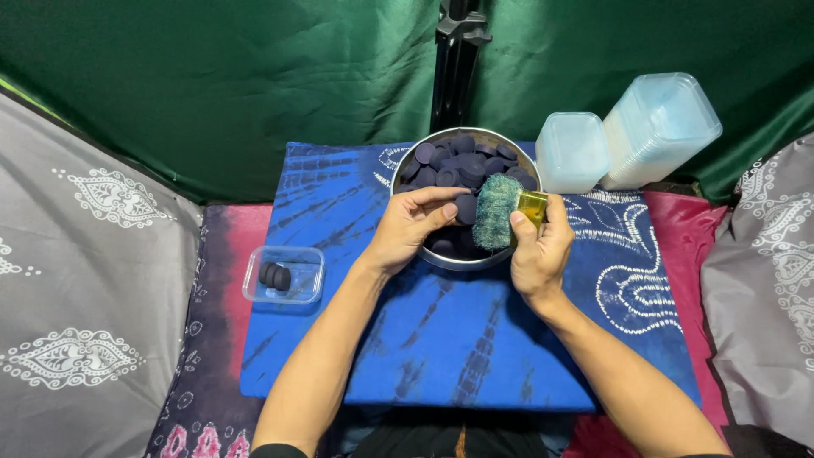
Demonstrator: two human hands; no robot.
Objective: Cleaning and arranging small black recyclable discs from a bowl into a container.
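A blue tie-dyed tabletop [458,339] is carrying a metal bowl [407,165] of dark discs, a clear container [283,275] at left, and stacked plastic tubs [627,136] at right.

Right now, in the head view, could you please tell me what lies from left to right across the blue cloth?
Clear box holding dark discs → left hand pinching one disc → scrub sponge in the right hand → stacked plastic containers.
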